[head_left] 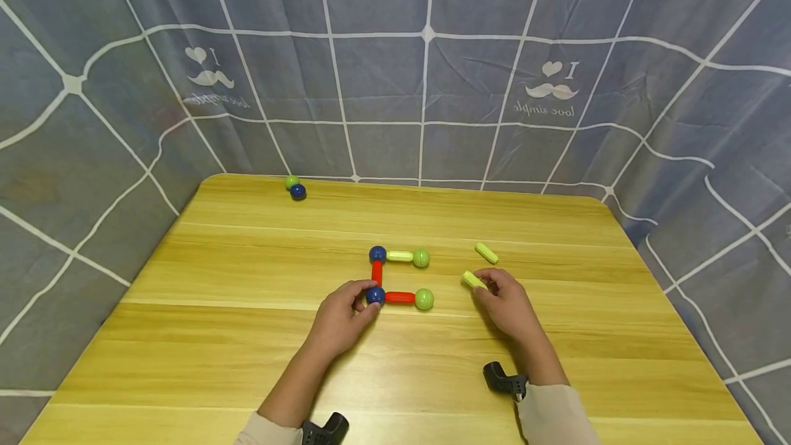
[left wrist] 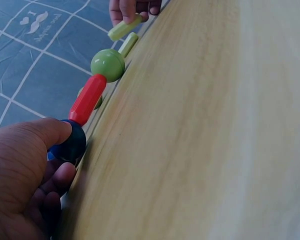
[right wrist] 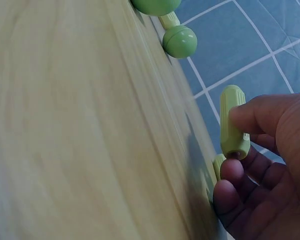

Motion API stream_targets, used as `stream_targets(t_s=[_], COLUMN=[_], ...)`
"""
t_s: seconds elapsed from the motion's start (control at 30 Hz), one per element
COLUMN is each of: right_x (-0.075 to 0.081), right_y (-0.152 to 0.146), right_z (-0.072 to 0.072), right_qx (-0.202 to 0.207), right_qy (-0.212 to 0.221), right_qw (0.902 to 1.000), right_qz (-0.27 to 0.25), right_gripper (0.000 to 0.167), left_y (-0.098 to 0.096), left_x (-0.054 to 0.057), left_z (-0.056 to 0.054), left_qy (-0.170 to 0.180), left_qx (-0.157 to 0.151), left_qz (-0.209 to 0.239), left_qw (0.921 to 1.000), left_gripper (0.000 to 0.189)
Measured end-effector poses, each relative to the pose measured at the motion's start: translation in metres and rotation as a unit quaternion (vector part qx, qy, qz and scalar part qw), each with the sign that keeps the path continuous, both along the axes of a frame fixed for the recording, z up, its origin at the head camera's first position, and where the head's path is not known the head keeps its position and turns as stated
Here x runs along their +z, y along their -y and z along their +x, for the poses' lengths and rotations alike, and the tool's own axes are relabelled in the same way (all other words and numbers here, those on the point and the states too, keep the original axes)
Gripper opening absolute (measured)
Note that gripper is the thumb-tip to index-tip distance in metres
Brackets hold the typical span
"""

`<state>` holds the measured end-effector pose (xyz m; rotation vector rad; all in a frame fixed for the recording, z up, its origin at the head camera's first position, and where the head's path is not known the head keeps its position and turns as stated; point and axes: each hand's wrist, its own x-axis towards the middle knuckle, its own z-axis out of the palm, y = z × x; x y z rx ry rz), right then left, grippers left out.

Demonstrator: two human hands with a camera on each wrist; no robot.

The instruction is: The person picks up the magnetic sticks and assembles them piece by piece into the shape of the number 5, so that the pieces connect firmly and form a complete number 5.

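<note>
The left hand (head_left: 342,318) holds the near blue ball (head_left: 375,295) between its thumb and fingers, and this ball is at the corner of a joined shape lying on the surface (head_left: 432,380). The right hand (head_left: 508,304) pinches a yellow-green rod (head_left: 472,279); in the right wrist view the thumb lies along its side and the fingers are bent behind and under it. This rod is apart from the joined shape, to the right of it.

From the near blue ball, a first red rod (head_left: 400,298) goes to the right and ends in the near green ball (head_left: 424,299). A second red rod (head_left: 377,273) goes away from the person to the far blue ball (head_left: 377,254). From there a pale rod (head_left: 400,256) goes to the right, to the far green ball (head_left: 421,257). So the shape has three sides, and its right side has a gap between the two green balls.

Just beyond the right hand lies a loose rod (head_left: 486,253), also yellow-green. Well apart, near the back left edge, are a spare green ball (head_left: 292,182) and a spare blue ball (head_left: 298,191); if they touch, I cannot tell. Behind the surface hangs a grey-blue curtain (head_left: 383,81) with white lines.
</note>
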<state>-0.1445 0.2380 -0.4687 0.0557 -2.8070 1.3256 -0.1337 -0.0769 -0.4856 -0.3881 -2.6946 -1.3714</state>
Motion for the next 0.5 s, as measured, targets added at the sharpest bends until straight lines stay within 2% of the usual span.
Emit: stream_targets(t_s=[0.23, 0.5], right_x=[-0.0019, -0.0015], right_y=[0.0018, 0.0086], right_z=[-0.0007, 0.0021], right_qx=[0.000, 0.025], right_qy=[-0.014, -0.008], right_qw=[0.9999, 0.9995], right_qz=[-0.005, -0.019], right_gripper=[0.022, 0.021], left_y=[-0.0005, -0.0006], left_x=[-0.0012, -0.0021], left_z=[-0.0005, -0.0001], left_qy=[0.001, -0.005], left_qx=[0.002, 0.005], left_qz=[-0.001, -0.003], left_qw=[1.0000, 1.0000], left_gripper=[0.034, 0.034])
